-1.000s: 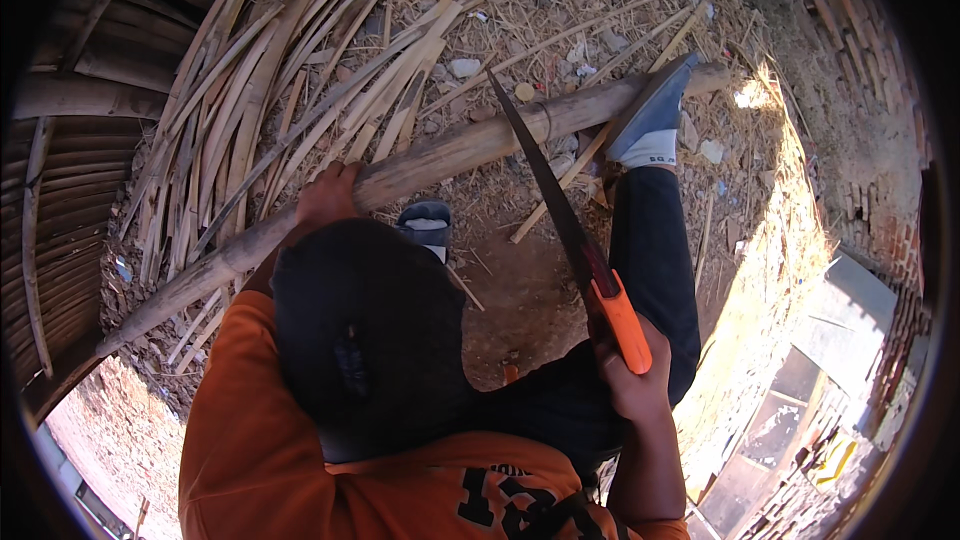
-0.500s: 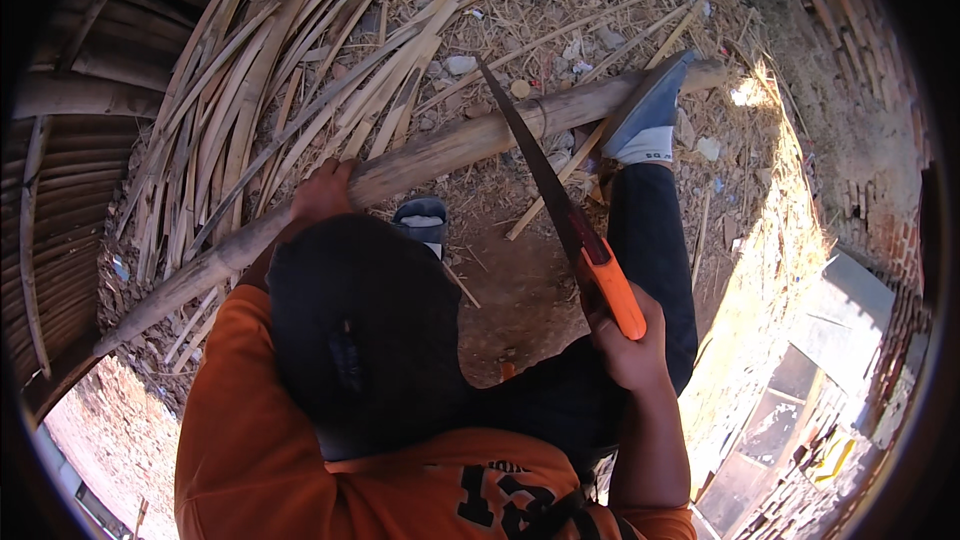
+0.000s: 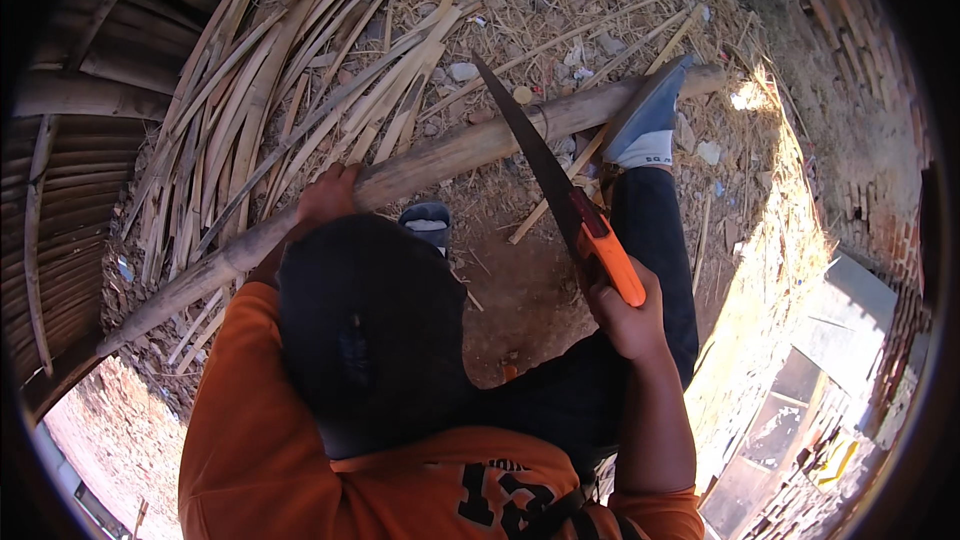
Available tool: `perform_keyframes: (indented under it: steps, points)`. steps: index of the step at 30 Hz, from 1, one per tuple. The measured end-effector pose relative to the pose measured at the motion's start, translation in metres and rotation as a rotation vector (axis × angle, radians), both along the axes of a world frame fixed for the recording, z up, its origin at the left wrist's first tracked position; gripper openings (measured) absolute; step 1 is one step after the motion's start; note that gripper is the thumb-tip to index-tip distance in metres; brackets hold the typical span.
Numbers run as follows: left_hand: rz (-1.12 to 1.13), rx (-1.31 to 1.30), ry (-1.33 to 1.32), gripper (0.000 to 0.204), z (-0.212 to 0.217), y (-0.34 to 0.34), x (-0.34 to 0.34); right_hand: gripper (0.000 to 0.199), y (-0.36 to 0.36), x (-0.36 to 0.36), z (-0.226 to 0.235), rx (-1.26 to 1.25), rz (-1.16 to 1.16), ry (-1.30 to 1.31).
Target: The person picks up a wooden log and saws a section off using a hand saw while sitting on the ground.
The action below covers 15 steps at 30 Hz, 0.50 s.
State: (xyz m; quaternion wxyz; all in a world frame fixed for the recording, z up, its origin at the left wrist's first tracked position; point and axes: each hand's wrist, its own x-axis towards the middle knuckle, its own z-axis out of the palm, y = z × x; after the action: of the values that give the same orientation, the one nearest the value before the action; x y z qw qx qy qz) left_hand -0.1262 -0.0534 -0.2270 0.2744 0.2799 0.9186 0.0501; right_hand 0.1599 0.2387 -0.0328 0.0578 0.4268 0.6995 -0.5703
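Observation:
A long bamboo pole (image 3: 455,155) runs slantwise from the lower left to the upper right. My left hand (image 3: 328,195) grips it left of the middle, fingers over its far side. In my right hand (image 3: 630,315) is a handsaw (image 3: 545,165) with an orange handle and a dark, tapering blade. The blade crosses the pole near a joint, its tip past the far side; whether the teeth have cut in cannot be seen. My right foot, in a blue-grey shoe (image 3: 650,115), presses on the pole's right end. The other shoe (image 3: 426,220) stands on the ground beside the pole.
Split bamboo strips (image 3: 270,70) lie heaped at the upper left. Straw and stone bits litter the ground. A bamboo-slat wall (image 3: 75,210) stands at the left, stacked bricks (image 3: 870,70) at the right. Grey panels (image 3: 845,315) lean at the lower right.
The saw and my right hand have shifted slightly forward, so the tip reaches a little farther past the pole. My left hand and the pole stay nearly in place.

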Motion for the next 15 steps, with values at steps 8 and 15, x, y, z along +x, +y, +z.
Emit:
perform_keyframes:
  steps: [8,15]
  points:
    - [-0.013,-0.007,0.047,0.078,0.007,0.002,0.005,0.021,-0.015,0.023,0.014,-0.053,-0.058,-0.019]
    - [-0.017,-0.005,0.001,0.08,0.0,-0.003,0.0,0.021,-0.005,-0.007,-0.017,-0.011,0.007,-0.013]
